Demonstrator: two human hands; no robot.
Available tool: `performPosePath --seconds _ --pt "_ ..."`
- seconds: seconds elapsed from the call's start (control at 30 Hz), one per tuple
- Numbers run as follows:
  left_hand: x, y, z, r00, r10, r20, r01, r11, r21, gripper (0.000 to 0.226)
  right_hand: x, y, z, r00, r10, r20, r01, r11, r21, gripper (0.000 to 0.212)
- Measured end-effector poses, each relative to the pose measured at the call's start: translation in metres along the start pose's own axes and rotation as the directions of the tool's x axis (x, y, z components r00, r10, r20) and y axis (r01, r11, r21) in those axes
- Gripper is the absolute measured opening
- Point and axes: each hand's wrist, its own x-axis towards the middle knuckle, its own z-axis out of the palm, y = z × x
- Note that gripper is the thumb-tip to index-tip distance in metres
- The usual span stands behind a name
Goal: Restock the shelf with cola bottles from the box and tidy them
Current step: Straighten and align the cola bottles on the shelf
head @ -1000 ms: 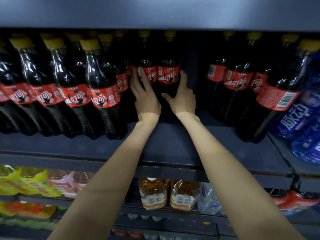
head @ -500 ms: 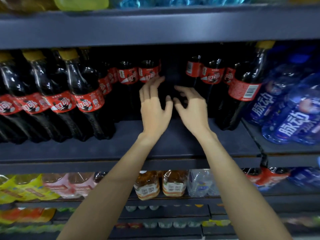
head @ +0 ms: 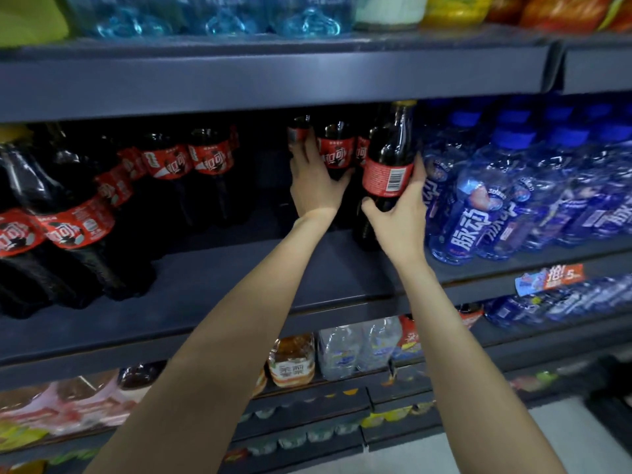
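Red-labelled, dark plastic cola bottle point(head: 386, 172) is what I have in my right hand point(head: 400, 217), thumb and fingers curled round its lower body just under the label, barcode turned toward me. I judge I'm holding it there to turn the label forward or slide it into line. It stands upright near the right end of the cola row, just beside the clear blue plastic water bottles point(head: 478, 206). My left hand point(head: 313, 181) lies with straight fingers against a second red-labelled cola bottle point(head: 337, 155) deeper in, pressing rather than gripping, probably to steady or square it. Both bottles sit toward the back of the dark grey metal shelf point(head: 239, 289), whose front edge ahead of them is bare. Further along, toward the shelf's left end, a cluster of cola bottles point(head: 68, 227) stands nearer the front edge. I can't see the box.
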Motion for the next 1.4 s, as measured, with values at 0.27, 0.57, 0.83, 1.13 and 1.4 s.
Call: performPosePath --seconds 0.27,0.57,0.83,1.13,1.4 --pt "-0.023 -0.013 -0.014 0.992 0.014 -0.126 -0.037 0.984 -0.175 0.09 0.008 0.008 -0.011 0.996 0.076 0.043 -0.073 0.995 -0.061 0.099" --pt "-0.051 -0.049 -0.079 0.984 0.065 -0.165 -0.098 0.976 -0.197 0.09 -0.003 0.007 -0.026 0.996 0.025 0.087 -0.031 0.997 0.069 0.078" --pt "-0.054 -0.086 -0.139 0.94 -0.035 -0.338 0.066 0.995 0.079 0.09 -0.031 -0.055 0.044 0.991 -0.003 0.134 0.002 1.0 0.012 0.086" --pt "-0.035 -0.109 -0.161 0.917 -0.077 -0.391 0.17 0.963 0.208 0.084 -0.047 -0.096 0.13 0.977 0.028 0.213 -0.037 0.998 0.042 0.084" --pt "-0.041 -0.118 -0.159 0.89 0.101 -0.445 0.061 0.94 0.335 0.081 -0.046 -0.099 0.163 0.974 -0.038 0.221 0.048 0.998 -0.043 0.089"
